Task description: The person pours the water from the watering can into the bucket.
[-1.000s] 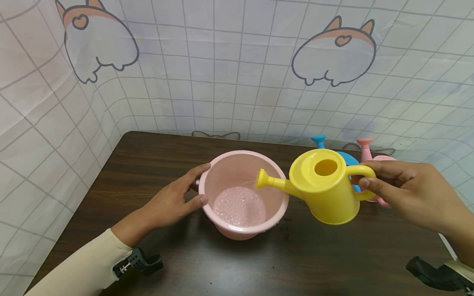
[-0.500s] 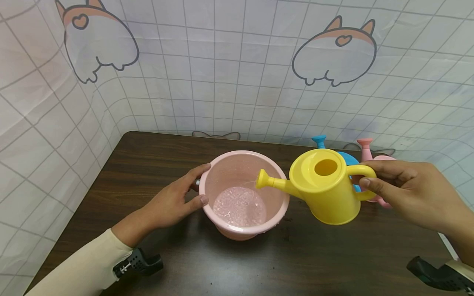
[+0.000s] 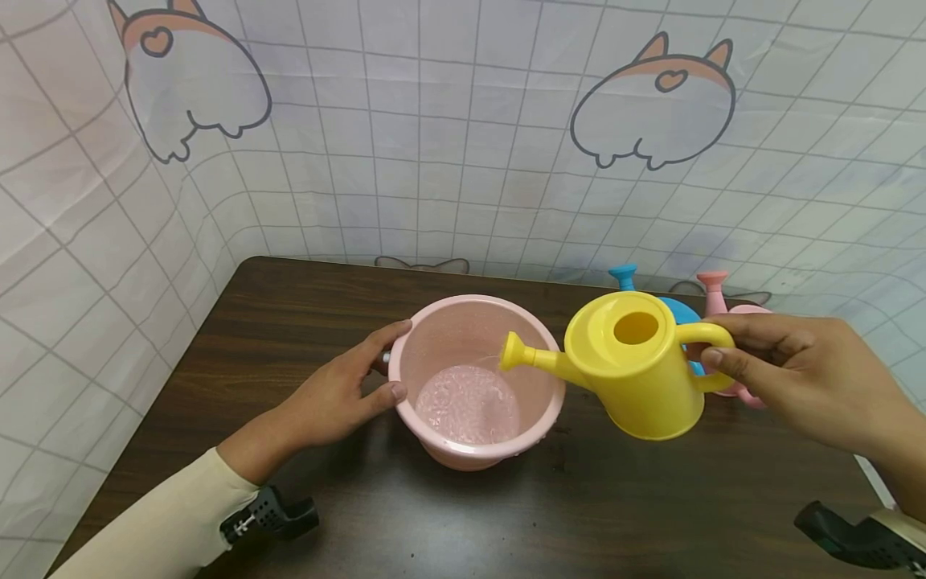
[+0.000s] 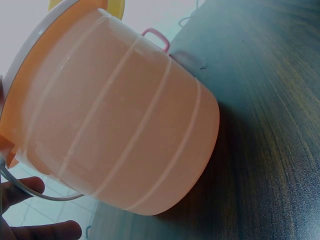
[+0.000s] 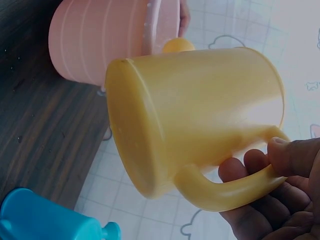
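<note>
A pink plastic bucket [image 3: 473,452] stands on the dark table, with rippling water [image 3: 466,404] in its bottom. My left hand [image 3: 329,398] holds its left rim, thumb and forefinger over the edge. In the left wrist view, other fingers [image 4: 47,231] lie outside the wall near the bucket's thin bail handle [image 4: 50,198]. My right hand [image 3: 810,370] grips the handle of a yellow watering can [image 3: 647,394], held up right of the bucket. The can's spout reaches over the bucket's right rim, and faint thin streams of water leave its rose [image 3: 512,351].
Behind the yellow can stand a blue watering can [image 3: 624,276] and a pink watering can [image 3: 714,291], partly hidden. Water drops dot the dark wood table [image 3: 506,531] right of the bucket. A white grid-patterned cloth [image 3: 448,121] hangs behind the table.
The water in the bucket keeps rippling in changing patterns. Both hands, the bucket and the yellow can hold almost the same places.
</note>
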The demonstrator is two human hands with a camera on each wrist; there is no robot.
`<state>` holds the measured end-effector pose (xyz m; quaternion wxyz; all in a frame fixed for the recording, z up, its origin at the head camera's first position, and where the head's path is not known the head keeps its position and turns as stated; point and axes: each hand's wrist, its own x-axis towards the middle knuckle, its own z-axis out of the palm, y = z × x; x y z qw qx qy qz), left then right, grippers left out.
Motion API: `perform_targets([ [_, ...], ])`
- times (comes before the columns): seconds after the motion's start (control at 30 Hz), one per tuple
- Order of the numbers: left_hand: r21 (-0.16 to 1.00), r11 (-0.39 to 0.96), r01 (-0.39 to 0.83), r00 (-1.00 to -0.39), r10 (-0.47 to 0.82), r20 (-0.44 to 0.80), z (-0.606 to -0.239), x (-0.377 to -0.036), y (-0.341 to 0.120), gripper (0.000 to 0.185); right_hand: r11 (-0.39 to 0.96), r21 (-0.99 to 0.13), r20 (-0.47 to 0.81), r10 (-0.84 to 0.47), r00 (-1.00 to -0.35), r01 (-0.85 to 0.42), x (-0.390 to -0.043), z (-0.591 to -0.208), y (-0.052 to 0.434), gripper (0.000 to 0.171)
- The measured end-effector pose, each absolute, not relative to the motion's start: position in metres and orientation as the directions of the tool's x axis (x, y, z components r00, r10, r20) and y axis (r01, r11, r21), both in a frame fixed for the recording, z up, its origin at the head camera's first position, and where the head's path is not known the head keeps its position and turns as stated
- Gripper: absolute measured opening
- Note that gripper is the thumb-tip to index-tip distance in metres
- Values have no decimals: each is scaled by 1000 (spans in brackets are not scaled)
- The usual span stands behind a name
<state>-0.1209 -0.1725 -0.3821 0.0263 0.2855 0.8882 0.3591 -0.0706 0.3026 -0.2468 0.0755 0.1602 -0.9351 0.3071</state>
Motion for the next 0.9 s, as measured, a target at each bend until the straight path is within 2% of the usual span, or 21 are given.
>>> perform_targets([
  [0.9, 652, 573, 497, -831, 530, 168, -382, -120, -173, 73, 773, -542, 221, -246, -944, -329, -71, -245, 302, 27],
])
